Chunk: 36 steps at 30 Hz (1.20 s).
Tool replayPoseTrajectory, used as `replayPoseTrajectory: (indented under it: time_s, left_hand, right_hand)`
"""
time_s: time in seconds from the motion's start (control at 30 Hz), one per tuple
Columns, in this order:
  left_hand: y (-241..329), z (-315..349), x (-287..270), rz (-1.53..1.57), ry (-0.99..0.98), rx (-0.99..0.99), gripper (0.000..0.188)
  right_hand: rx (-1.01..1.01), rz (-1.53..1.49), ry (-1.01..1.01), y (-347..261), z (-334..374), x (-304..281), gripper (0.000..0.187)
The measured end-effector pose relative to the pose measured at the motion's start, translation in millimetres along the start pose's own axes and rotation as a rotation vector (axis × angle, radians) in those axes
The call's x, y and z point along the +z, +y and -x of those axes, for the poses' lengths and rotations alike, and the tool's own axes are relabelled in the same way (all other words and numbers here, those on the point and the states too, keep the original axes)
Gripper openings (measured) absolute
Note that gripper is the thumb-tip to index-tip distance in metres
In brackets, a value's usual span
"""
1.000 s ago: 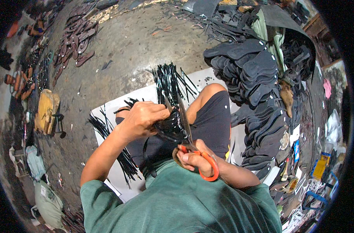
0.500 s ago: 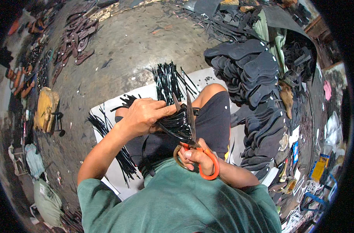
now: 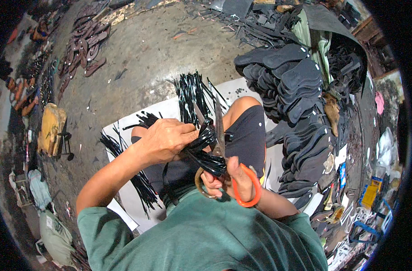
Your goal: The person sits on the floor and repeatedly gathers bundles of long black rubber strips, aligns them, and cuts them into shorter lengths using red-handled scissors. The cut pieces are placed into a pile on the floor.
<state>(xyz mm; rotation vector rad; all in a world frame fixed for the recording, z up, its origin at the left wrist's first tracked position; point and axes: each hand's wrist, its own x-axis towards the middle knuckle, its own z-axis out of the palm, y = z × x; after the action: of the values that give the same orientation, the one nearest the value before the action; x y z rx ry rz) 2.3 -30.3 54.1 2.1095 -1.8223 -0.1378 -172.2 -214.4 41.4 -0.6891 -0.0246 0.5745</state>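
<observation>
My left hand point(image 3: 167, 139) grips a bundle of glossy black strips point(image 3: 205, 143), bent over in front of my lap. In my right hand point(image 3: 235, 180) is a pair of scissors point(image 3: 220, 124) with one orange handle and one brownish handle. The blades stand apart and point away from me, with part of the bundle between them near the pivot. Beyond my hands a larger pile of black strips point(image 3: 191, 95) lies on a white sheet point(image 3: 163, 108). More black strips point(image 3: 145, 192) lie on the sheet to the left of my lap.
Stacks of dark sandal soles point(image 3: 301, 86) rise at the right, beside my knee. Brown soles point(image 3: 84, 54) are heaped at the far left. A yellowish block-like seat point(image 3: 52, 131) stands on the left. A person point(image 3: 23, 95) sits at the far left edge.
The scissor handles have spread wider and my right fingers have opened apart. The bundle has bent into a tighter loop beside the blades. My left hand has shifted slightly left.
</observation>
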Motion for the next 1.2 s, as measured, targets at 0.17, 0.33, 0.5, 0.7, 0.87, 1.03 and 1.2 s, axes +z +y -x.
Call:
replayPoseTrajectory:
  time_s: [0.17,0.33,0.5,0.7,0.87,1.03,1.2]
  left_hand:
    - [4,-4,-12,-0.055,0.105,-0.113,0.084]
    - [6,-6,-18,-0.122,-0.009,-0.096,0.08]
    - [13,-2,4,-0.038,-0.038,0.004,0.072]
    - [-4,-7,8,0.013,0.038,-0.142,0.081]
    - [-49,-16,28,0.779,0.428,-0.926,0.041]
    - [-146,-22,111,1.447,0.711,-1.055,0.021]
    - [-203,-47,221,0.986,0.668,-1.18,0.072]
  right_hand:
    - [-0.041,0.18,0.139,-1,2,5,0.049]
    - [0.076,0.269,0.339,2,6,2,0.043]
    - [-0.207,0.263,0.118,-4,-5,-5,0.053]
    - [-0.095,0.126,0.273,10,9,-8,0.067]
    - [0.021,1.24,0.655,1,24,-43,0.048]
    - [0.247,1.606,0.671,53,84,-76,0.044]
    - [0.343,1.492,0.656,53,81,-62,0.041]
